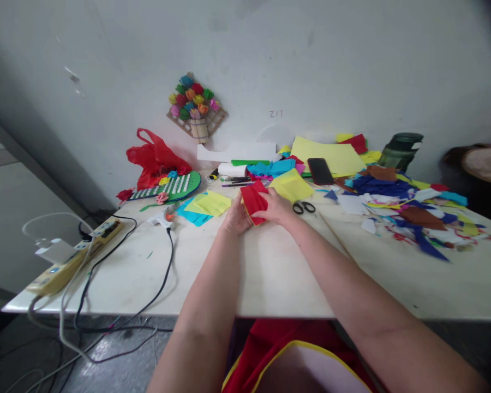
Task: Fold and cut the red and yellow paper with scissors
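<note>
Both my hands meet at the middle of the white table [270, 273] on a red sheet of paper [252, 200]. My left hand [235, 218] grips the sheet's lower left edge, fingers curled under it. My right hand [276, 207] pinches the sheet's right side from above. The paper is tilted up off the table between them. A yellow folded sheet [291, 185] lies just behind the right hand, and black-handled scissors [303, 207] lie right of it. Yellow paper on a cyan sheet [207, 204] lies left of my left hand.
A black phone [320, 171] rests on a big yellow sheet [331, 155]. Many coloured paper scraps [409, 210] cover the right side. A dark green bottle [400, 150], a red plastic bag [157, 158], a paper-flower wall piece [195, 106], a glue gun [162, 218] and a power strip [71, 256] with cables stand around.
</note>
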`<state>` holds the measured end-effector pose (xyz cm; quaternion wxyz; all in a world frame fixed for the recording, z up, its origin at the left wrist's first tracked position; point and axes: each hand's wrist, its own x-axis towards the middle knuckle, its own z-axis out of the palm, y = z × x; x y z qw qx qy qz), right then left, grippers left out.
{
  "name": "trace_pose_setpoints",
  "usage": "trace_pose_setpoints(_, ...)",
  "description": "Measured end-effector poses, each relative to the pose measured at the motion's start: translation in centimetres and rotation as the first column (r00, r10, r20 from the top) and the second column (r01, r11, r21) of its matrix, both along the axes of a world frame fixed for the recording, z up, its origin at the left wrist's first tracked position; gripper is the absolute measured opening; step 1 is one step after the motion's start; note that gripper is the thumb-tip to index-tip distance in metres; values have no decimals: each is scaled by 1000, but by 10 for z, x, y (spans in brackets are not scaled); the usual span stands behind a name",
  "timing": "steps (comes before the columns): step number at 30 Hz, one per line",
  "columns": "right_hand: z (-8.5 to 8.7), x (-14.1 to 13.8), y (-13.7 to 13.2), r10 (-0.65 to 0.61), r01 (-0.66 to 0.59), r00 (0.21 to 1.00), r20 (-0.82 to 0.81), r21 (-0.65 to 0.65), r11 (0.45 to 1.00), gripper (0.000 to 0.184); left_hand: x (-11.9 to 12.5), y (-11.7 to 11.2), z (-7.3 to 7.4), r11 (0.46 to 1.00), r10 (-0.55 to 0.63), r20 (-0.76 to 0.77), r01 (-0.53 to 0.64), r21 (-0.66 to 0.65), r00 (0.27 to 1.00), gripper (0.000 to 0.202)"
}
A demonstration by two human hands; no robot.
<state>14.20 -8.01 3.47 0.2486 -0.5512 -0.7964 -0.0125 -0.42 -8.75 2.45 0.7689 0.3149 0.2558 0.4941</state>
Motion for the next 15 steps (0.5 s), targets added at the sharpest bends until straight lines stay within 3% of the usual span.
trace_pose_setpoints(3, -1, 0, 1, 12, -12, 1000, -8, -2, 1000, 76, 0, -1, 1, 1000, 21, -21, -21, 16, 1000, 61)
trace_pose_setpoints(8, 0, 0, -1, 15, -15, 1000, 1, -23, 1000, 78, 1, -1, -2, 997, 59, -67, -56, 43, 996, 31)
trace_pose_setpoints(15, 1, -1, -2, 29, -29, 999, 21, -8, 1000, 77, 2, 9, -12, 994, 105, -36, -104, 17, 994, 23)
